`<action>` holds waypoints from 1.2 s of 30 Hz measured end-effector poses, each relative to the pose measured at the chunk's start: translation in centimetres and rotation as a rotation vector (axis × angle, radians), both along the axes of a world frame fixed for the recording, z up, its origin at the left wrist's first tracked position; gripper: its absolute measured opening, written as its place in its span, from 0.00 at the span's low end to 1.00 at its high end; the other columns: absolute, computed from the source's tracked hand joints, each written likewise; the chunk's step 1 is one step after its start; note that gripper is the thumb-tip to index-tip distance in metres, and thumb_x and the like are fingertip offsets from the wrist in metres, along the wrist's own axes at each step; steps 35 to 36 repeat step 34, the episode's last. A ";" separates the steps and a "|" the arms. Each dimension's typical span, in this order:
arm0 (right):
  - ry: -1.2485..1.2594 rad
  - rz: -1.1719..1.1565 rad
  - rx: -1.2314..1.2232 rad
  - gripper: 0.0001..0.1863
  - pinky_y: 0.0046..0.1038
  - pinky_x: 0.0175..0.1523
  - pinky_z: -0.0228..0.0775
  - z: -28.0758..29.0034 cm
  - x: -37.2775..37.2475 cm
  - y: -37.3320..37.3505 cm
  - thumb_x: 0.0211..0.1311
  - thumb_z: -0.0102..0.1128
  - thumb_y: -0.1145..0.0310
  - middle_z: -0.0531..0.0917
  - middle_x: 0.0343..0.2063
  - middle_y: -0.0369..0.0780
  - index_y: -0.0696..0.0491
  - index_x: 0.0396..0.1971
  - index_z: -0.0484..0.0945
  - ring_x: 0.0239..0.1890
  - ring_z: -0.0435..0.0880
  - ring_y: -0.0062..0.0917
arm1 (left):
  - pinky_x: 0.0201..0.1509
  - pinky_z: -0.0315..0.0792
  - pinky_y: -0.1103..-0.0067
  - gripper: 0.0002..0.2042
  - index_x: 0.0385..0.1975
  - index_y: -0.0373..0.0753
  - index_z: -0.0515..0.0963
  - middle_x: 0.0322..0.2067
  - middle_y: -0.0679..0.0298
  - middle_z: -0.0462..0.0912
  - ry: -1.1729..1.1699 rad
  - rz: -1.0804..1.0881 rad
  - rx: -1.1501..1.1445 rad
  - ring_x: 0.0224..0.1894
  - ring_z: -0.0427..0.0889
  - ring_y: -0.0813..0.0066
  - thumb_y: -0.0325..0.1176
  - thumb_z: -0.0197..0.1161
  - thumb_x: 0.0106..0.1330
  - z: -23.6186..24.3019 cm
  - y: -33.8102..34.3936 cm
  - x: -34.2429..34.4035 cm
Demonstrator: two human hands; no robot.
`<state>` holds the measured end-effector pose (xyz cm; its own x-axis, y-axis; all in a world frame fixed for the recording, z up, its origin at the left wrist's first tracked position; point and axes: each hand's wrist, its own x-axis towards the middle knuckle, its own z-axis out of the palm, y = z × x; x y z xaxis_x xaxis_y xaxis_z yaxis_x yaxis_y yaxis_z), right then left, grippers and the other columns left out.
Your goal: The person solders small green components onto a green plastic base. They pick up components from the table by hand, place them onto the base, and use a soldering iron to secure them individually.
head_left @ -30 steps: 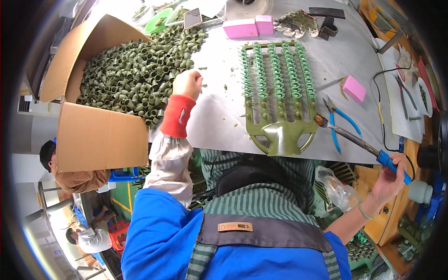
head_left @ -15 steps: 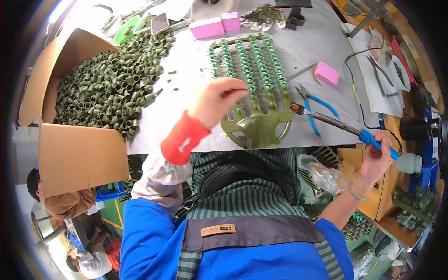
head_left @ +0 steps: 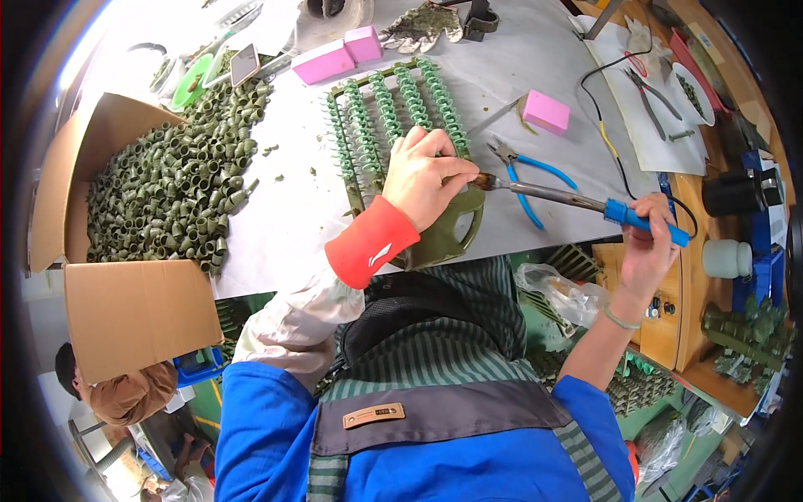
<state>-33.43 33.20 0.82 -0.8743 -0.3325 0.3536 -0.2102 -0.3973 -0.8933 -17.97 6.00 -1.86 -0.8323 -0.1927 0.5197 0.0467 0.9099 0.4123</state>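
Observation:
My right hand (head_left: 650,238) grips the blue handle of a soldering iron (head_left: 559,195), whose dark, browned tip points left. My left hand (head_left: 427,174), in a red wristband, is over the lower part of an olive-green plastic frame (head_left: 435,248). Thumb and fingers are pinched together right at the iron's tip; anything between them is too small to make out. Rows of light green ring-like pieces (head_left: 411,96) line the frame's parallel bars. My left hand hides the lower ends of several bars.
Blue-handled cutters (head_left: 535,171) lie just beyond the iron, near a pink block (head_left: 546,112). A cardboard box (head_left: 138,314) spills small olive-green caps (head_left: 171,184) at the left. Two more pink blocks (head_left: 324,62) stand behind the frame. A black cable (head_left: 590,96) runs along the right.
My left hand has moved right, its pinched fingers now meeting the iron's tip. The frame now appears tilted and farther left, and the whole view has shifted too.

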 end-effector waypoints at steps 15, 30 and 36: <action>-0.282 0.040 -0.209 0.13 0.20 0.42 0.72 1.5 -15.1 -9.7 0.65 0.54 0.67 0.81 0.36 0.40 0.63 0.39 0.76 0.33 0.77 0.20 | 0.51 0.75 0.80 0.19 0.58 0.33 0.67 0.46 0.61 0.80 -0.581 0.036 1.453 0.46 0.79 0.77 0.31 0.54 0.69 -0.8 -0.1 17.9; -0.548 0.310 0.005 0.14 0.24 0.46 0.75 -0.2 -29.6 -29.1 0.61 0.60 0.67 0.78 0.41 0.41 0.61 0.42 0.74 0.38 0.77 0.26 | 0.43 0.69 0.81 0.31 0.62 0.48 0.58 0.47 0.65 0.71 0.377 0.123 2.228 0.43 0.74 0.75 0.16 0.54 0.58 -3.0 5.0 12.7; -0.590 0.505 0.189 0.22 0.24 0.50 0.75 -1.0 -31.3 -29.5 0.61 0.61 0.64 0.77 0.44 0.41 0.61 0.51 0.71 0.46 0.77 0.26 | 0.31 0.63 0.87 0.31 0.62 0.48 0.59 0.46 0.68 0.71 0.388 0.010 2.251 0.36 0.71 0.84 0.17 0.56 0.59 -2.7 4.3 12.9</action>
